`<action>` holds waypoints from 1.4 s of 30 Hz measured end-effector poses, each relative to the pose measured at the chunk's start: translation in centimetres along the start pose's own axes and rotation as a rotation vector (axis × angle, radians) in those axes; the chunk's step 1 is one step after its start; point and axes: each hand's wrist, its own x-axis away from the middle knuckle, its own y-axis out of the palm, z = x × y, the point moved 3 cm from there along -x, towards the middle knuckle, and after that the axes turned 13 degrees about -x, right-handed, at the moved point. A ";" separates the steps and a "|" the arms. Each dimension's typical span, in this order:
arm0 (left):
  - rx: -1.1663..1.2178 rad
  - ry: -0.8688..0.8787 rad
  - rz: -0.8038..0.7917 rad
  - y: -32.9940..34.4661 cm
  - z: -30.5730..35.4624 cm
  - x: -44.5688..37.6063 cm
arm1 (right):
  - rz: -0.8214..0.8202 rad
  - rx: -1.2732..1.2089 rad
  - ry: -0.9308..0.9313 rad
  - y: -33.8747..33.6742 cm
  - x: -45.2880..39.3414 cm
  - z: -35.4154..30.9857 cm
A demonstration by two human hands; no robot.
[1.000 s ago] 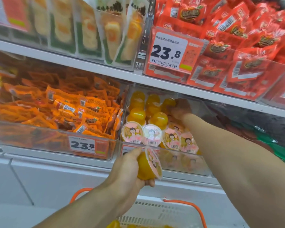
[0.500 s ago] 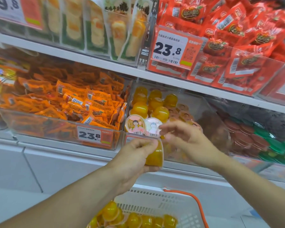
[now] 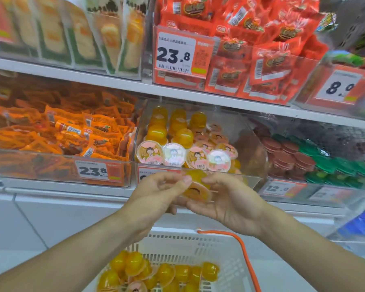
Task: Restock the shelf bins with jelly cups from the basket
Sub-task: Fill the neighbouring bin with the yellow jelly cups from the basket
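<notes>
Domed glossy jelly cup point(image 3: 195, 187) btwn left hand point(image 3: 158, 194) & right hand point(image 3: 230, 202)

two hands point(image 3: 156, 194), one held jelly cup point(image 3: 196, 189), one basket point(image 3: 219, 249), perhaps four lid-forward cups point(image 3: 149, 152), four price tags point(image 3: 174, 54)

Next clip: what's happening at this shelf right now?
A person is restocking jelly cups. Both hands hold one orange jelly cup in front of the clear shelf bin: the left hand grips it from the left, the right hand cradles it from below and the right. The bin already holds rows of cups, with room on its right side. Below, the white basket still has many orange cups in it.
</notes>
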 end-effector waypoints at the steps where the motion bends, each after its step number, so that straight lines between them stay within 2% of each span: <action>1: -0.010 0.014 -0.013 0.0 0.0 0.0 | 0.012 0.082 0.027 -0.2 0.2 0.0; 5: -0.014 0.047 -0.012 0.1 0.0 -0.1 | 0.063 0.333 0.009 -0.5 0.3 0.1; 8: 0.025 0.011 0.002 0.4 0.1 -0.3 | 0.145 0.368 -0.158 -0.5 -0.1 -1.3; 13: 0.004 -0.081 0.042 -0.7 -0.3 -0.8 | 0.311 0.375 -0.430 -1.2 -2.0 -7.9; 19: -0.055 -0.087 0.050 -1.4 -0.9 -1.0 | 0.643 0.752 -0.494 -3.5 -7.7 -12.8; 22: -0.071 -0.096 0.038 -1.3 -1.2 -1.1 | 0.716 0.962 -0.500 -3.7 -10.7 -14.4; 25: -0.093 -0.100 0.008 -1.2 -1.5 -1.2 | 0.715 1.216 -0.480 -3.4 -13.4 -15.1; 27: -0.103 -0.100 0.001 -1.2 -1.6 -1.3 | 0.738 1.196 -0.428 -3.6 -14.7 -15.2; 32: -0.119 -0.087 -0.019 -1.1 -1.5 -1.5 | 0.670 0.877 -0.292 -4.1 -16.1 -14.4; 36: -0.140 -0.103 -0.033 -1.1 -1.7 -1.4 | 0.688 0.811 -0.333 -3.4 -16.6 -13.8; 39: -0.148 -0.107 -0.015 -1.3 -1.8 -1.5 | 0.723 0.893 -0.377 -2.5 -16.3 -13.4; 42: -0.162 -0.106 0.001 -1.4 -2.1 -1.6 | 0.739 1.116 -0.439 -1.9 -14.8 -13.5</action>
